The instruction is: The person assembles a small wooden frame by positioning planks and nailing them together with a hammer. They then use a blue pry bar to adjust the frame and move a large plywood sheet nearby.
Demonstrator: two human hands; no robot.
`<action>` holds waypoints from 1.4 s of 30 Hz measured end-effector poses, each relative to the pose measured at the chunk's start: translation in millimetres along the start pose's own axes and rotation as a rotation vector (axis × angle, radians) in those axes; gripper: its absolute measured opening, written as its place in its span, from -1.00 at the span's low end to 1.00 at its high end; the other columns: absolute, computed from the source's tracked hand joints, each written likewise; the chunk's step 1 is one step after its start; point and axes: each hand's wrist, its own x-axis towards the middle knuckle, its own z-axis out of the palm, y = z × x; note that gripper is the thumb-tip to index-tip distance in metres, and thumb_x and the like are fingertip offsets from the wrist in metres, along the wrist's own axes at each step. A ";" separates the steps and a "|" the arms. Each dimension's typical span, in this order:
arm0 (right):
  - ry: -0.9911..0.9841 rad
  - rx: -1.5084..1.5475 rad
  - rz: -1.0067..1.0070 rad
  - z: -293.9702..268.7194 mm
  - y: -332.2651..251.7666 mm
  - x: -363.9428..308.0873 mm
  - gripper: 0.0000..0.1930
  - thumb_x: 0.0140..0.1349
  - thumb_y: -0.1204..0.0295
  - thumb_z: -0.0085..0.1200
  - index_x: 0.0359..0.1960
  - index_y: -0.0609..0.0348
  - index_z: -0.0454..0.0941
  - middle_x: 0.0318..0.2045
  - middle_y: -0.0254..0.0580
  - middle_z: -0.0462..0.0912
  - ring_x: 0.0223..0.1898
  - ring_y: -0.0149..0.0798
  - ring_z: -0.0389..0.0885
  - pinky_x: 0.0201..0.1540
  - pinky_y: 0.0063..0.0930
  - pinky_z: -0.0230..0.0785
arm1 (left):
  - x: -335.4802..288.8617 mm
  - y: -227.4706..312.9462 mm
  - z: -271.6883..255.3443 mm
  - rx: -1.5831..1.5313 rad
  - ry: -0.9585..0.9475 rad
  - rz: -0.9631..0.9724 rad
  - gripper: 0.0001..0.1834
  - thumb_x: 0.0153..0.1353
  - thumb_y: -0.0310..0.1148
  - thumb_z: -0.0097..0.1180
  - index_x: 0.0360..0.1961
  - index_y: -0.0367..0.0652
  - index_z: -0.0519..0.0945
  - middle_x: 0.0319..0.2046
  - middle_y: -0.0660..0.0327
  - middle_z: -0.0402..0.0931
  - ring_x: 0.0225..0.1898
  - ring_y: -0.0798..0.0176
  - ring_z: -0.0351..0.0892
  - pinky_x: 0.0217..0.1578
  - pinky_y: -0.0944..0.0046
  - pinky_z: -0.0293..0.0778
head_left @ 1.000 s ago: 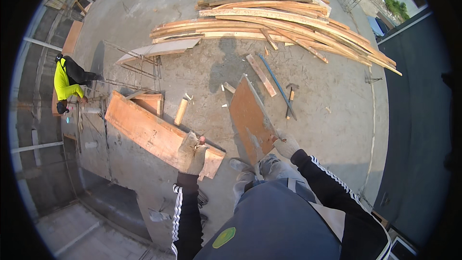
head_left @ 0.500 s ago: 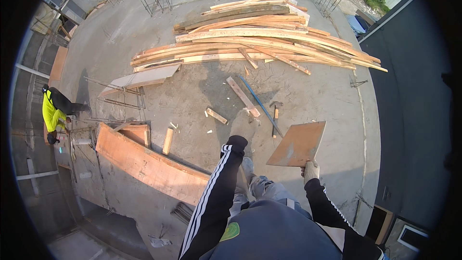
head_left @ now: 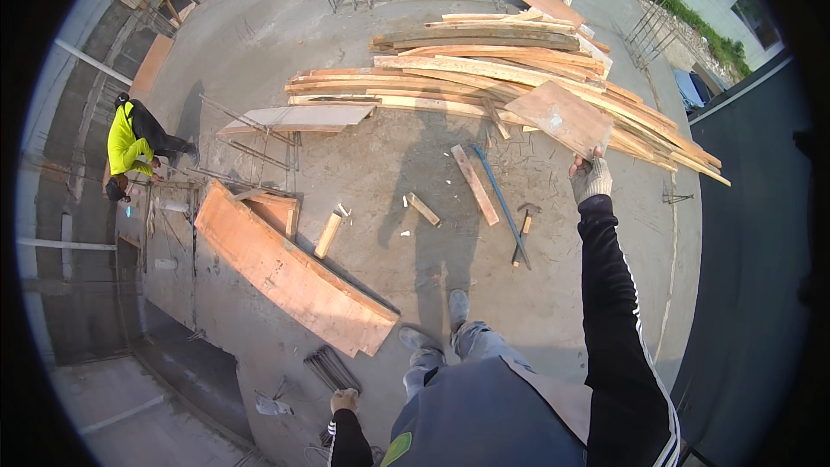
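Observation:
My right hand (head_left: 592,178), in a knitted glove, is stretched forward and grips the near right corner of a square plywood panel (head_left: 562,118). The panel is raised in front of a pile of lumber (head_left: 497,69) and hides part of it. Down at my left side, my gloved left hand (head_left: 343,400) looks curled closed, with nothing visible in it. It is nearest to a bundle of thin metal rods (head_left: 331,370) on the floor. A short board (head_left: 475,184), a blue pry bar (head_left: 501,204) and a hammer (head_left: 522,234) lie ahead of my feet.
To the left lies a long plywood form panel (head_left: 290,268). Small wood blocks (head_left: 423,209) and chips are scattered on the concrete. Rebar (head_left: 251,125) sticks out beside a pale panel. A person in a yellow top (head_left: 130,143) bends over at far left. A dark wall (head_left: 743,233) stands right.
My right hand has carried the plywood panel forward and up, toward the lumber pile. My left hand has moved back from near the short board to my left side. The view has shifted.

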 end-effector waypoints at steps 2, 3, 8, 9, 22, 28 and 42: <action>0.018 0.063 0.073 48.9 -4.7 40.8 -0.66 0.35 0.21 0.27 0.03 0.06 0.49 -0.19 -0.03 0.65 -0.27 -0.16 0.65 -0.25 -0.25 0.59 | -17.6 -41.3 -37.2 -0.136 0.041 -0.037 -0.88 0.26 -0.29 0.21 -0.26 -0.04 0.57 -0.45 0.25 0.59 -0.53 0.24 0.56 -0.59 0.14 0.40; 0.022 -0.068 0.068 65.6 6.4 50.1 -0.71 0.39 0.19 0.22 -0.04 0.08 0.51 -0.20 -0.07 0.67 -0.29 -0.16 0.65 -0.21 -0.23 0.59 | -27.5 -62.5 -46.3 -0.218 0.075 -0.089 -0.84 0.30 -0.24 0.20 -0.19 -0.03 0.59 -0.42 0.27 0.60 -0.51 0.23 0.55 -0.59 0.12 0.38; -0.118 -0.473 0.215 100.8 140.4 44.2 -0.84 0.43 0.31 -0.01 -0.17 0.07 0.57 -0.22 -0.17 0.68 -0.29 -0.16 0.66 -0.28 -0.26 0.54 | -73.2 -192.3 -19.4 -0.340 0.090 -0.191 -0.82 0.29 -0.24 0.23 -0.16 -0.02 0.57 -0.38 0.25 0.59 -0.51 0.24 0.54 -0.58 0.19 0.39; -0.163 -0.502 0.337 89.5 175.5 26.3 -0.73 0.42 0.25 0.04 0.02 0.12 0.51 -0.08 -0.14 0.67 -0.20 -0.13 0.64 -0.16 -0.16 0.58 | -77.3 -217.2 2.4 -0.192 0.145 -0.127 -0.74 0.20 -0.18 0.28 -0.21 -0.10 0.62 -0.50 0.23 0.59 -0.51 0.18 0.59 -0.52 0.16 0.46; -0.363 -1.531 0.933 -101.9 279.0 -355.2 -0.81 0.33 0.37 0.09 -0.04 -0.05 0.50 -0.29 -0.22 0.58 -0.38 -0.21 0.58 -0.35 -0.18 0.52 | -71.3 -304.8 35.4 0.086 -0.053 -0.327 -0.18 0.13 0.06 0.25 0.30 -0.29 0.51 0.16 -0.16 0.60 0.25 -0.12 0.56 0.25 0.06 0.44; -0.021 -1.727 0.838 -150.2 253.4 -401.8 -0.81 0.35 0.35 0.16 -0.06 -0.08 0.47 -0.36 -0.27 0.59 -0.50 -0.29 0.53 -0.51 -0.32 0.42 | 122.7 -298.4 -31.8 0.084 0.095 -0.196 -0.25 0.17 0.02 0.29 0.23 -0.33 0.53 -0.04 -0.07 0.72 0.04 -0.01 0.71 0.06 0.12 0.55; 0.226 -2.258 0.983 -252.9 251.2 -468.8 -0.71 0.39 0.37 0.12 0.10 0.10 0.60 -0.16 -0.17 0.74 -0.15 -0.24 0.68 -0.06 -0.28 0.51 | 582.5 -261.7 16.8 0.155 0.262 -0.073 -0.15 0.14 0.05 0.36 0.24 -0.43 0.44 0.25 -0.24 0.48 0.26 -0.20 0.51 0.25 0.03 0.42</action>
